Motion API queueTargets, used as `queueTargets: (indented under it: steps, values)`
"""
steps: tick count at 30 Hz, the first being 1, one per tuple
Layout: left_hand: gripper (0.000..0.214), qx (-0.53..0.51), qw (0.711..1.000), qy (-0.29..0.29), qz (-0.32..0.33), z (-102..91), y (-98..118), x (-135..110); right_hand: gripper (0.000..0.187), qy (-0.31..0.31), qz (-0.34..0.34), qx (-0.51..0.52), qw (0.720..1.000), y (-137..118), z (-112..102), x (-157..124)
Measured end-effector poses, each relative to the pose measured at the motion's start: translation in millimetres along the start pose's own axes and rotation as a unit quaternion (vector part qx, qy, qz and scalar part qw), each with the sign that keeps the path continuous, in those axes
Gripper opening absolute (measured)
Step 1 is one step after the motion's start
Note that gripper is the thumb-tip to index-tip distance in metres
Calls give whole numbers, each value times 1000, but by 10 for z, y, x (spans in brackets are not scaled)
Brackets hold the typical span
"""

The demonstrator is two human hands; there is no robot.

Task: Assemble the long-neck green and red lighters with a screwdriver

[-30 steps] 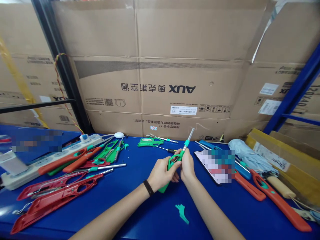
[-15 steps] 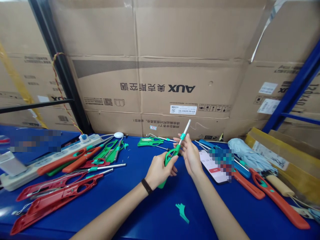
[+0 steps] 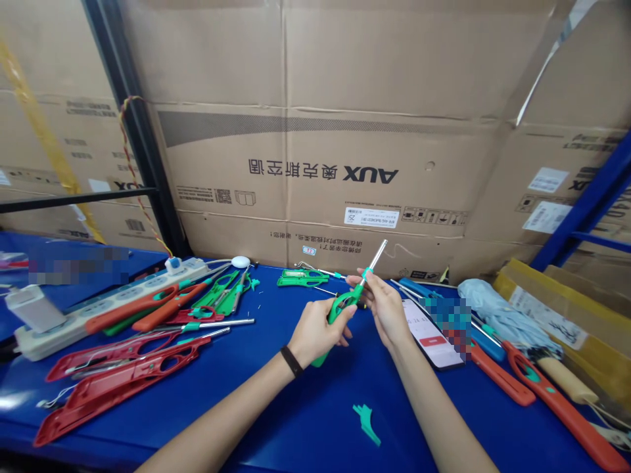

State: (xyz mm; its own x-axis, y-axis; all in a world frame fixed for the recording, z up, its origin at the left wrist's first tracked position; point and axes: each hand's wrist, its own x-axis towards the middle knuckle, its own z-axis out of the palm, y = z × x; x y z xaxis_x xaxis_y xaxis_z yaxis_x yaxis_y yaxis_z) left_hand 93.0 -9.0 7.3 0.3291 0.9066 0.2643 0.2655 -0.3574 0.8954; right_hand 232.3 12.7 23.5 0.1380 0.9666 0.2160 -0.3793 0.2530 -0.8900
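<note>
1. Green plastic lighter with silver metal nozzle (image 3: 351,293), held tilted above the blue tabletop (image 3: 276,394).
2. Left hand (image 3: 315,332) curled round its handle.
3. Right hand (image 3: 387,309) pinching its teal collar.
4. Loose teal plastic trigger piece (image 3: 366,422) lies nearer, well apart.

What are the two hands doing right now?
Left hand: closed around the green lighter handle.
Right hand: fingers pinching the lighter's teal collar.
</note>
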Motion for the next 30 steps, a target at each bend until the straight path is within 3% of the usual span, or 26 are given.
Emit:
queueTargets:
  steps: [12, 19, 30]
  values:
    - [22, 63, 996, 26, 50, -12, 61, -71, 40, 2, -22, -12, 1000, 22, 15, -7]
    - [17, 68, 995, 31, 65, -52, 89, -75, 40, -3, 5, -6, 1000, -19, 46, -32]
    - [24, -13, 998, 37, 39, -45, 98, -58, 63, -97, 26, -36, 994, -134, 42, -96]
